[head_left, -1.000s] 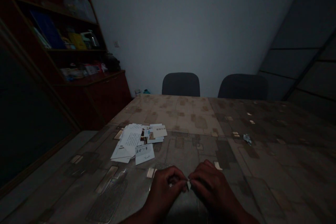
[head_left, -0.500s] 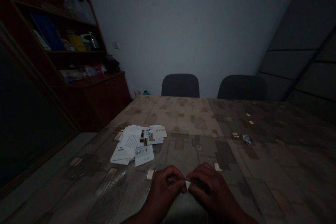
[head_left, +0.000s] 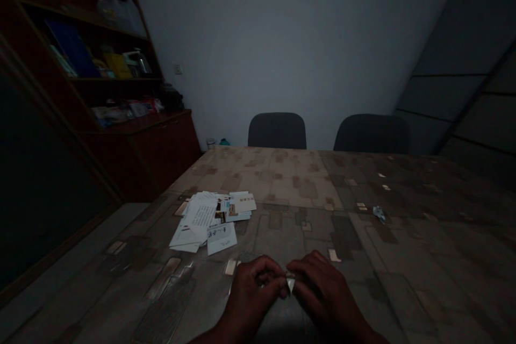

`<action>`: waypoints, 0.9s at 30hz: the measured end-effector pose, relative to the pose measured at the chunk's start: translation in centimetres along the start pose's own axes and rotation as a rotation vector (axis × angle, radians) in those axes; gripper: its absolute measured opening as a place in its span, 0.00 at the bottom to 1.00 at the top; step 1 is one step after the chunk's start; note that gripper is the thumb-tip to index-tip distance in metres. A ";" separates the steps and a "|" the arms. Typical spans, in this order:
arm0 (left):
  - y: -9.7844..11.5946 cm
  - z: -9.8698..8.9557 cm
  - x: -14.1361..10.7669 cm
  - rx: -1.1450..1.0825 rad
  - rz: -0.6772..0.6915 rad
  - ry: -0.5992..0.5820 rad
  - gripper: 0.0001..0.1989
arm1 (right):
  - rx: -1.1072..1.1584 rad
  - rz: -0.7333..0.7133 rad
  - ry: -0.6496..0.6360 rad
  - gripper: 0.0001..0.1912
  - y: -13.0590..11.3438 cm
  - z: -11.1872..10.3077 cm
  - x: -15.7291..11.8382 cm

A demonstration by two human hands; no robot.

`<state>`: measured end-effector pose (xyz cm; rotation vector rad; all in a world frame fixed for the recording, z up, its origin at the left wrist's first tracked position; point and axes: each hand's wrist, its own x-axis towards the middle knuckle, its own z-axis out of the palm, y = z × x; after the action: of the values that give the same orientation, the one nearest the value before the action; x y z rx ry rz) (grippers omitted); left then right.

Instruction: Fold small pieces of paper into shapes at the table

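Observation:
Low in the middle of the dim head view, my left hand (head_left: 258, 285) and my right hand (head_left: 320, 287) meet at their fingertips. Between them is a small white piece of paper (head_left: 291, 284), mostly covered by my fingers. Thumb and fingers of my left hand pinch its left side. The fingers of my right hand close on its right side. Ahead and to the left lies a loose, overlapping pile of printed cards (head_left: 201, 220), white with some dark pictures and writing; neither hand touches it.
A patterned cloth covers the table (head_left: 290, 172). A crumpled silvery scrap (head_left: 379, 214) lies on its right half. Two dark chairs (head_left: 277, 130) stand along the far edge. Shelves with mixed goods and a cabinet (head_left: 161, 145) are at the left.
The fingers of my right hand have shifted slightly, and the white paper between my fingertips shows at a different angle. The pile of cards has stayed put.

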<state>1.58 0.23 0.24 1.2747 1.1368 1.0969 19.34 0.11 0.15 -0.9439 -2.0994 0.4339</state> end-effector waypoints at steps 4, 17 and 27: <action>0.0 0.0 0.0 0.021 -0.005 0.012 0.05 | -0.020 -0.071 -0.004 0.07 0.0 0.0 0.0; 0.1 -0.2 0.2 0.051 0.023 0.030 0.05 | 0.067 0.132 -0.006 0.14 -0.1 -0.3 -0.1; 0.2 -0.3 0.1 0.033 0.019 0.030 0.04 | 0.045 0.091 0.039 0.13 -0.3 -0.3 -0.2</action>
<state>1.32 0.38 0.43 1.3012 1.1715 1.1190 19.49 -0.26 0.45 -1.0171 -2.0087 0.5033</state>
